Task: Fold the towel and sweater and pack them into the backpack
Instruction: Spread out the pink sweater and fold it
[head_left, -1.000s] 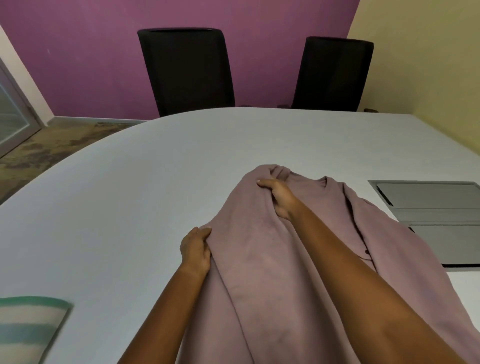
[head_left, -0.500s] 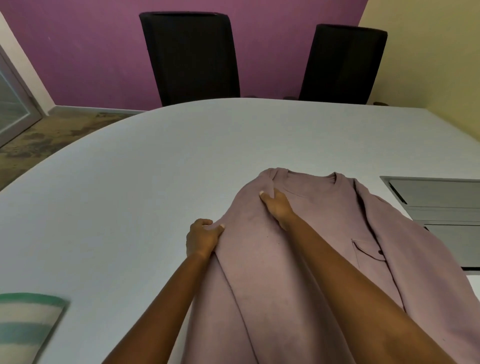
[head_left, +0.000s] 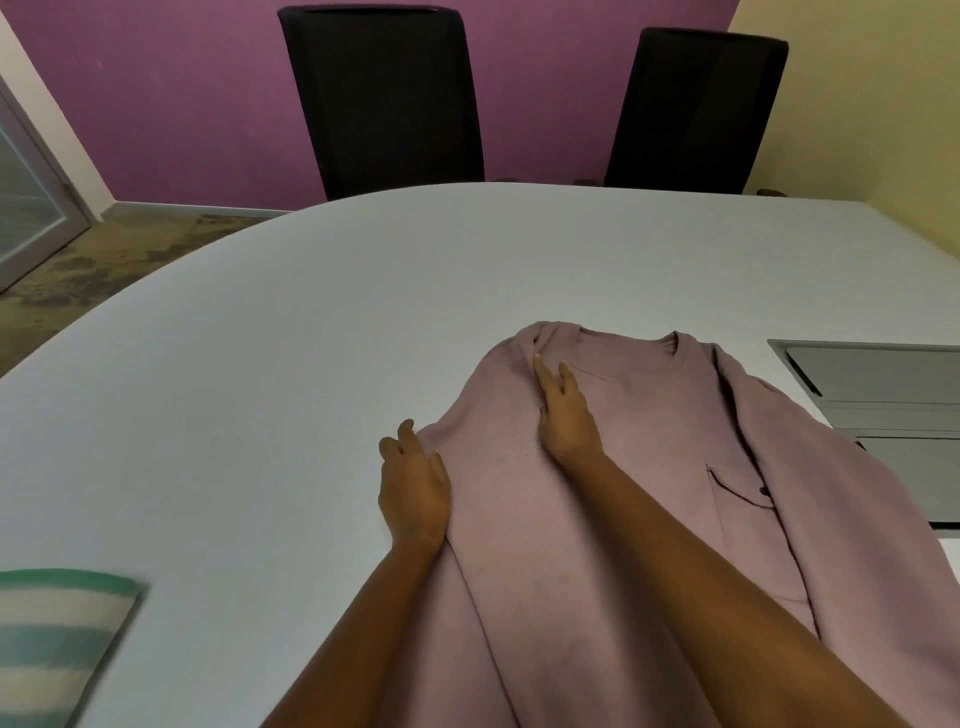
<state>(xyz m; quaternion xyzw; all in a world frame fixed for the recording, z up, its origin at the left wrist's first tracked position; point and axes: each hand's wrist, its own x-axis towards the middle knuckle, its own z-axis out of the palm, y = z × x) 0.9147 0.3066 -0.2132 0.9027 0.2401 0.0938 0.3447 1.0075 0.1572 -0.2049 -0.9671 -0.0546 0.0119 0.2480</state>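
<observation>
On the table (head_left: 260, 364), left hand (head_left: 413, 493) and right hand (head_left: 566, 415) lie flat-fingered on the sweater (head_left: 649, 441); towel (head_left: 52, 639) half cropped.

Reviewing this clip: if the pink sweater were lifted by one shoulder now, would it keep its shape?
Probably not: the pink knit sweater drapes in soft folds on the white table, so it would likely sag and unfold. Pushed by the flat right hand resting on it, it would probably bunch up rather than slide whole.

The rounded pale grey table (head_left: 270, 395) carries a spread pink sweater (head_left: 649, 467), a green-and-white striped folded towel (head_left: 47, 644) and a grey inset panel (head_left: 883, 405).
</observation>
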